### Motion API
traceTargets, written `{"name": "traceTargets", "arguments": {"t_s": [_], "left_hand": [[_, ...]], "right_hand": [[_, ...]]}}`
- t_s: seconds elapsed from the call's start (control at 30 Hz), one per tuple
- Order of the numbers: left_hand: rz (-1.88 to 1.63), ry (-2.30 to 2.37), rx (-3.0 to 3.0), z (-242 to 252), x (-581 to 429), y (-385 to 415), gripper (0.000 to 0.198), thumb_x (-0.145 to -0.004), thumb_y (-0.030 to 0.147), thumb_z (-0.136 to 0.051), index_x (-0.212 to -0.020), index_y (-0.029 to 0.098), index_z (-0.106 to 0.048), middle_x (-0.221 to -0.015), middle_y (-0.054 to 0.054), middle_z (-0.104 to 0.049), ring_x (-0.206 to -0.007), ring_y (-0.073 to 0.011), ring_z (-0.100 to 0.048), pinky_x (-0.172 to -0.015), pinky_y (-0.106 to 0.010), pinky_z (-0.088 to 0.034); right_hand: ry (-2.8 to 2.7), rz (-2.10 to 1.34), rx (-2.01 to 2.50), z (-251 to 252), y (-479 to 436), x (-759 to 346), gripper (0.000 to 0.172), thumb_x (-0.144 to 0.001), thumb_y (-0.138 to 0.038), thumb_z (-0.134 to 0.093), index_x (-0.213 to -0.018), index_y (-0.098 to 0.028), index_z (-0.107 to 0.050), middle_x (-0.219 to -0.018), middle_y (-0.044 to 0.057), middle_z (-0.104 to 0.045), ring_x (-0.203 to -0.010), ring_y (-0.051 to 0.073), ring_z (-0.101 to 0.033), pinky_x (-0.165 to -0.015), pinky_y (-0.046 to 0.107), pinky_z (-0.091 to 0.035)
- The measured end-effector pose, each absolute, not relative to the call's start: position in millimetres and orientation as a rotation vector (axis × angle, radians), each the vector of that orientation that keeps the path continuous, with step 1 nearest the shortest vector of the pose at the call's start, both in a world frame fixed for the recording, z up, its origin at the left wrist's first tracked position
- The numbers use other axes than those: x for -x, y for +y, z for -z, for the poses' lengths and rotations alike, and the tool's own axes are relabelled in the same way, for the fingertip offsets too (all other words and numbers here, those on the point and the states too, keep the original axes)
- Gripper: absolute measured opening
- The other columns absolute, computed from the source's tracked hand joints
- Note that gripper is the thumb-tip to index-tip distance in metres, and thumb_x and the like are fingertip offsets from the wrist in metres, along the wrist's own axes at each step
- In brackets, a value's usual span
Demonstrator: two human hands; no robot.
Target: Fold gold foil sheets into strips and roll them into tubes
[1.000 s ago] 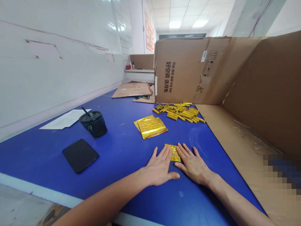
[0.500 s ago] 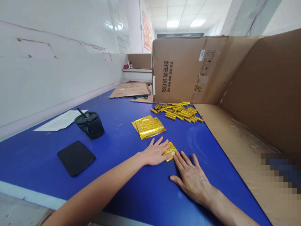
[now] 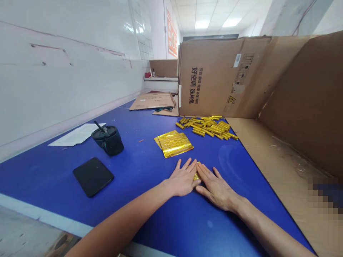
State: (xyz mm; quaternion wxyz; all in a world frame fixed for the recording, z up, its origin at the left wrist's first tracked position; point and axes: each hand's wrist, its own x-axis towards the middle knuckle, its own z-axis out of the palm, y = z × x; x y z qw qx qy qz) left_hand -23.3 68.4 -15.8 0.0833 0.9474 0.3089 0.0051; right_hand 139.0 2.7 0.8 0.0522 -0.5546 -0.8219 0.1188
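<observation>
A small gold foil sheet (image 3: 197, 174) lies on the blue table, mostly covered by my two hands. My left hand (image 3: 184, 178) presses flat on its left part with the fingers spread. From the right, my right hand (image 3: 214, 187) rests over the sheet's other side, fingers stretched out and thumb apart. The thumbs and fingertips of both hands nearly meet over the foil. Just beyond my hands is a stack of flat gold foil sheets (image 3: 177, 144). Farther back lies a loose pile of rolled gold foil tubes (image 3: 207, 126).
To the left stand a dark lidded mug (image 3: 111, 141) with a handle and a black flat pad (image 3: 93, 177). White paper (image 3: 76, 135) lies near the wall. A large cardboard box (image 3: 211, 78) closes off the back, and cardboard (image 3: 276, 167) runs along the right edge.
My right hand has moved forward and left onto the foil sheet, covering more of it. My left hand stays flat on the sheet. The view has shifted slightly.
</observation>
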Motion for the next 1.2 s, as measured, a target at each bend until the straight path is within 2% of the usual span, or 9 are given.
{"name": "traceTargets", "arguments": {"t_s": [0.3, 0.5, 0.57, 0.63, 0.7, 0.8, 0.9, 1.07, 1.2], "left_hand": [[-0.040, 0.907, -2.814, 12, 25, 70, 0.061, -0.084, 0.052, -0.008, -0.134, 0.018, -0.005, -0.141, -0.005, -0.007, -0.128, -0.0250, 0.001, -0.098, -0.054, -0.003], [-0.085, 0.924, -2.959, 2, 24, 73, 0.052, -0.083, 0.048, -0.029, -0.130, 0.027, -0.021, -0.141, -0.006, -0.007, -0.127, -0.0283, 0.000, -0.097, -0.054, -0.005], [-0.165, 0.924, -3.026, 3, 20, 65, 0.048, -0.083, 0.040, -0.035, -0.128, 0.023, -0.027, -0.140, -0.007, -0.013, -0.128, -0.0261, -0.003, -0.099, -0.050, -0.005], [-0.196, 0.864, -3.037, 8, 16, 53, 0.041, -0.086, 0.028, -0.029, -0.125, 0.017, -0.032, -0.135, -0.007, -0.027, -0.127, -0.0194, -0.013, -0.102, -0.038, -0.009], [-0.194, 0.908, -2.963, 13, 15, 42, 0.043, -0.087, 0.032, -0.028, -0.125, 0.012, -0.032, -0.131, -0.010, -0.035, -0.124, -0.0184, -0.024, -0.102, -0.032, -0.016], [-0.182, 0.878, -2.902, 17, 17, 33, 0.051, -0.086, 0.039, -0.027, -0.127, 0.009, -0.027, -0.135, -0.012, -0.026, -0.126, -0.0204, -0.018, -0.102, -0.033, -0.017], [-0.157, 0.787, -2.879, 16, 20, 31, 0.050, -0.086, 0.037, -0.026, -0.129, 0.011, -0.023, -0.138, -0.010, -0.020, -0.127, -0.0189, -0.013, -0.103, -0.032, -0.014], [-0.181, 0.779, -2.836, 11, 21, 33, 0.052, -0.086, 0.039, -0.025, -0.130, 0.012, -0.022, -0.138, -0.009, -0.021, -0.126, -0.0187, -0.016, -0.103, -0.032, -0.014], [-0.219, 0.772, -2.828, 11, 20, 32, 0.052, -0.086, 0.039, -0.025, -0.130, 0.011, -0.022, -0.138, -0.009, -0.021, -0.126, -0.0184, -0.015, -0.104, -0.031, -0.014]], "right_hand": [[-2.486, -0.110, 1.863, 11, -1, -144, 0.067, -0.082, -0.053, -0.021, -0.133, -0.011, -0.019, -0.139, 0.013, -0.017, -0.127, 0.026, -0.010, -0.098, 0.054, -0.009], [-2.417, -0.024, 1.948, 10, -20, -134, 0.078, -0.078, -0.062, -0.019, -0.131, -0.005, -0.025, -0.136, 0.018, -0.020, -0.126, 0.030, -0.011, -0.097, 0.055, -0.010], [-2.407, -0.026, 1.978, 8, -24, -131, 0.079, -0.078, -0.061, -0.019, -0.131, -0.003, -0.025, -0.136, 0.019, -0.020, -0.125, 0.030, -0.013, -0.097, 0.055, -0.010], [-2.403, -0.043, 1.994, 6, -25, -130, 0.078, -0.078, -0.061, -0.020, -0.130, -0.003, -0.025, -0.135, 0.019, -0.022, -0.125, 0.031, -0.015, -0.097, 0.055, -0.011], [-2.407, -0.064, 1.993, 5, -26, -130, 0.077, -0.079, -0.060, -0.021, -0.130, -0.003, -0.026, -0.135, 0.019, -0.022, -0.125, 0.030, -0.016, -0.097, 0.055, -0.011], [-2.424, -0.094, 1.965, 5, -25, -133, 0.074, -0.079, -0.058, -0.022, -0.131, -0.004, -0.025, -0.136, 0.017, -0.020, -0.125, 0.029, -0.014, -0.098, 0.055, -0.010], [-2.427, -0.144, 1.932, 6, -24, -139, 0.071, -0.080, -0.056, -0.023, -0.132, -0.008, -0.023, -0.137, 0.015, -0.019, -0.126, 0.028, -0.012, -0.098, 0.054, -0.010], [-2.418, -0.295, 1.871, 2, -19, -149, 0.066, -0.082, -0.053, -0.022, -0.134, -0.013, -0.018, -0.137, 0.012, -0.022, -0.126, 0.024, -0.013, -0.099, 0.053, -0.009], [-2.454, -0.345, 1.816, 0, -8, -150, 0.063, -0.083, -0.051, -0.021, -0.134, -0.014, -0.018, -0.139, 0.010, -0.017, -0.127, 0.023, -0.012, -0.100, 0.051, -0.008]]}}
